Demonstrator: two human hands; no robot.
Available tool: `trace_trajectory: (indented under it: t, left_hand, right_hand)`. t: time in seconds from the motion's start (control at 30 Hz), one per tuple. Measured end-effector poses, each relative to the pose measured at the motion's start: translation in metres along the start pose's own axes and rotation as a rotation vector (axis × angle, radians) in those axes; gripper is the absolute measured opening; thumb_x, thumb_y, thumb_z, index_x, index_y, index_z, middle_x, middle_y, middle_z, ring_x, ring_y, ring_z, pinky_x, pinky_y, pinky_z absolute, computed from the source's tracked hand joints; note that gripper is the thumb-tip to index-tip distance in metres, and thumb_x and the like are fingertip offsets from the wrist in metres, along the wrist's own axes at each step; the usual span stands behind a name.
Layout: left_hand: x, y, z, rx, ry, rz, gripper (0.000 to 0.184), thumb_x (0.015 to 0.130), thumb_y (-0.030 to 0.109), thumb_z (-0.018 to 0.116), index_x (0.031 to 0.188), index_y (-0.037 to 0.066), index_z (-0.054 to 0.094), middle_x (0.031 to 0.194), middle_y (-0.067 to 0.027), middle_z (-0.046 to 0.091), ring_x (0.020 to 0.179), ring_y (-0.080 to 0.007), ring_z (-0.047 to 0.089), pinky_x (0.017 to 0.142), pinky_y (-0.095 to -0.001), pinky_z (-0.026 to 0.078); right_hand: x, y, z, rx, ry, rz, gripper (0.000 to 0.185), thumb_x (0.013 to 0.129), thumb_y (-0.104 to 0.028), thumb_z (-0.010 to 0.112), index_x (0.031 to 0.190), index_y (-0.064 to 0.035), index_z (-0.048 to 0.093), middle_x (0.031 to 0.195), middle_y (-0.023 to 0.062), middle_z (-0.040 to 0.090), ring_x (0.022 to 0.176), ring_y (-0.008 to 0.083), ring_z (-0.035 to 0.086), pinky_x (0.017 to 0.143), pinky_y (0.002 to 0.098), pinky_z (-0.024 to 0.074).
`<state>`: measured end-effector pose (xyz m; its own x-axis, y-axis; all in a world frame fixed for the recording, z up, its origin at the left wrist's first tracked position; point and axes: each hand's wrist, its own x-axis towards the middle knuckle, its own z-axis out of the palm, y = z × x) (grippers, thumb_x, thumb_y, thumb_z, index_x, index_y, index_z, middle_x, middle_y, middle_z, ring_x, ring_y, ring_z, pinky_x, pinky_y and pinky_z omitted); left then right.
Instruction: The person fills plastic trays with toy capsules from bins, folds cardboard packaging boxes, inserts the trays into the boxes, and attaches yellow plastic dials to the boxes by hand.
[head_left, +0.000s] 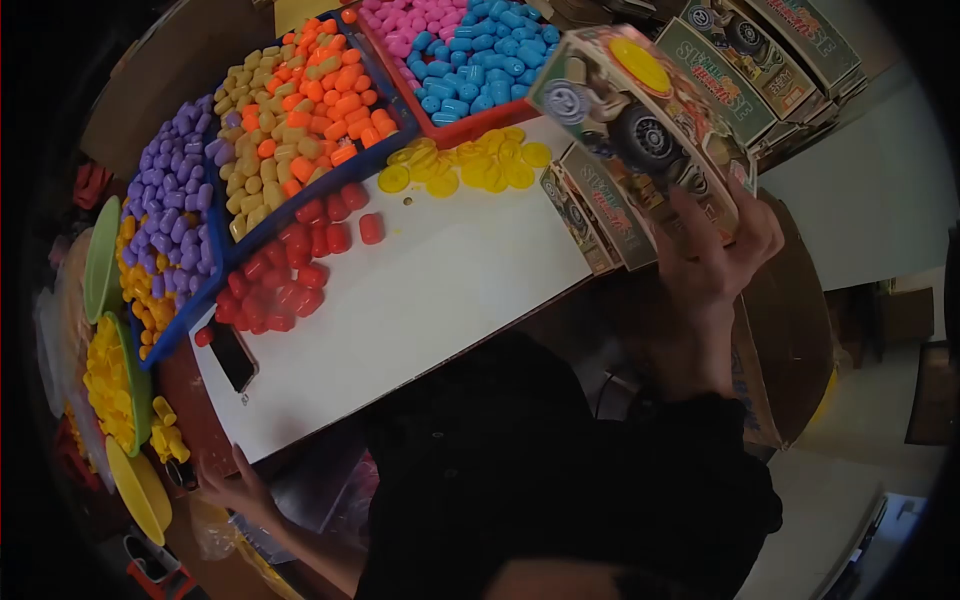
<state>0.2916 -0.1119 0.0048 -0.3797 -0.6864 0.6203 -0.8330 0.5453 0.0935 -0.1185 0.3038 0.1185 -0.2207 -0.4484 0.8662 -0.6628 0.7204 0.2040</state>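
My right hand (715, 245) grips a printed cardboard box (625, 110) at its lower end, tilted above the right end of the white board. The box carries a picture of a truck with big black wheels, and a round yellow disc (640, 65) shows on its upper face. More boxes of the same print (605, 210) stand just below and behind it. My left hand (240, 490) is low at the left, by the front edge of the table, fingers apart and nothing in them. Nearest to it are small yellow pieces (168, 435) and a yellow oval dish (138, 490).
Blue trays (400, 130) hold purple, tan and orange capsules; a red tray (460, 130) holds pink and blue ones. Red capsules (285, 275), yellow discs (490, 160) and a phone (232, 355) lie on the white board (420, 290). Stacked boxes (760, 60) stand at upper right.
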Motion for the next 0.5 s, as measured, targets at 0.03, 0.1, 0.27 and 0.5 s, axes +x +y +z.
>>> trace_trajectory:
  t: [0.03, 0.1, 0.27, 0.5]
  left_hand:
    - [-0.021, -0.018, -0.017, 0.091, -0.244, -0.122, 0.052, 0.076, 0.027, 0.073, 0.116, 0.0, 0.053, 0.117, -0.0207, 0.051, 0.106, -0.034, 0.05, 0.088, -0.0411, 0.041]
    - [-0.07, -0.066, -0.034, 0.036, -0.541, -0.277, 0.052, 0.073, 0.023, 0.075, 0.114, 0.001, 0.052, 0.11, -0.0168, 0.052, 0.1, -0.0298, 0.051, 0.085, -0.0378, 0.042]
    - [-0.132, -0.129, -0.043, -0.191, -0.581, -0.581, 0.051, 0.068, 0.007, 0.073, 0.114, 0.004, 0.051, 0.101, -0.009, 0.052, 0.091, -0.0219, 0.047, 0.081, -0.0346, 0.04]
    - [-0.154, -0.157, -0.075, -0.263, -0.642, -0.7, 0.034, 0.069, 0.004, 0.071, 0.099, 0.003, 0.055, 0.091, -0.005, 0.054, 0.086, -0.0189, 0.052, 0.077, -0.032, 0.042]
  right_hand:
    - [-0.008, 0.012, 0.008, -0.053, -0.048, 0.011, 0.04, 0.06, -0.013, 0.078, 0.098, -0.0175, 0.067, 0.124, 0.0102, 0.044, 0.108, 0.0289, 0.042, 0.09, 0.0396, 0.0368]
    - [-0.03, 0.024, 0.025, -0.106, -0.096, -0.002, 0.039, 0.061, -0.014, 0.077, 0.099, -0.019, 0.068, 0.125, 0.0083, 0.044, 0.109, 0.0287, 0.04, 0.091, 0.0395, 0.0357]
    - [-0.041, 0.0, 0.022, -0.111, -0.378, 0.183, 0.029, 0.069, -0.025, 0.076, 0.097, -0.019, 0.068, 0.126, 0.0065, 0.045, 0.115, 0.0285, 0.034, 0.095, 0.0377, 0.0278]
    - [-0.025, -0.027, 0.026, -0.173, -0.257, 0.253, 0.026, 0.074, -0.02, 0.074, 0.098, -0.0115, 0.066, 0.13, 0.0134, 0.04, 0.122, 0.0329, 0.029, 0.097, 0.0469, 0.0303]
